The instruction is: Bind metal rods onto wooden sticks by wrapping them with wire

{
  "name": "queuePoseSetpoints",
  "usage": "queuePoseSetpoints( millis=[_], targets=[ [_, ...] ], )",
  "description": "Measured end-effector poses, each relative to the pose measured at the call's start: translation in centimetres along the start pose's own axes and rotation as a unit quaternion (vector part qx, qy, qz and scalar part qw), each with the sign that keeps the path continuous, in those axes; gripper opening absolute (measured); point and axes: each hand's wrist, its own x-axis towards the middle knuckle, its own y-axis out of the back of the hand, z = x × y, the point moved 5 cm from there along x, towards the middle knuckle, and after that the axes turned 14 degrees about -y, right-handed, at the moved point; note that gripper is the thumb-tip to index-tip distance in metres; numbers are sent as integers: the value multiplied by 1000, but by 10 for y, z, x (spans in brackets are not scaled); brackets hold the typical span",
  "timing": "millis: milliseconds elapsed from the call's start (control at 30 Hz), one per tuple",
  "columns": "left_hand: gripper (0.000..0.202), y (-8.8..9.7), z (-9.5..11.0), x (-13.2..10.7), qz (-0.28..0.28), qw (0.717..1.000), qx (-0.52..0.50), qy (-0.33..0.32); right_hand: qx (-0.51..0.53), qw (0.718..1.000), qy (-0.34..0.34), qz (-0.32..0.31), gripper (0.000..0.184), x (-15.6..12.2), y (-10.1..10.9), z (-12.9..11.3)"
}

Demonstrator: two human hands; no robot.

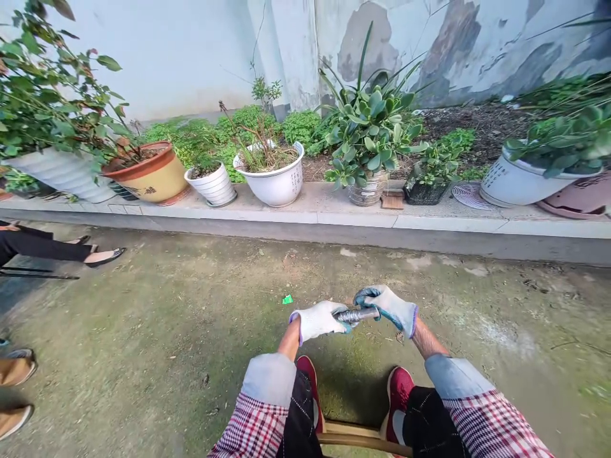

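Note:
Both my hands wear white work gloves with blue palms. My left hand (319, 319) is closed around one end of a short grey metal rod (357, 315). My right hand (389, 306) is closed on the rod's other end. The rod lies level between the two hands, above the mossy concrete ground (181, 331). My red shoes (400, 391) and checked sleeves show below, and I sit on a wooden stool (363, 439).
A raised concrete ledge (334, 216) carries several potted plants: a white bowl pot (274, 178), a ribbed white pot (212, 184), an orange pot (150, 172). A person's legs (57, 248) and other shoes (14, 369) are at the left. A green scrap (287, 299) lies on the ground.

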Motion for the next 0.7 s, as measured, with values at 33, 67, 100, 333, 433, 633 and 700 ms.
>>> queuePoseSetpoints(
  millis=[33,67,100,333,433,633,700],
  targets=[
    [30,2,1,1,6,999,-29,-14,29,999,7,-16,33,-1,-3,0],
    [34,4,1,2,23,998,-60,-28,60,998,13,-32,36,-1,-7,0],
    [37,8,-1,5,55,993,-97,-36,88,995,17,-46,37,-1,-12,0],
    [38,37,-33,14,291,943,-159,2,104,992,22,-62,27,2,-41,1],
    [26,41,-38,8,289,952,-96,41,79,996,20,-40,24,2,-43,2],
    [29,4,-27,1,119,989,-76,47,35,999,1,38,10,10,-8,7],
    [27,-7,-20,2,61,994,-87,32,35,999,-12,34,12,11,2,10]
  ],
)
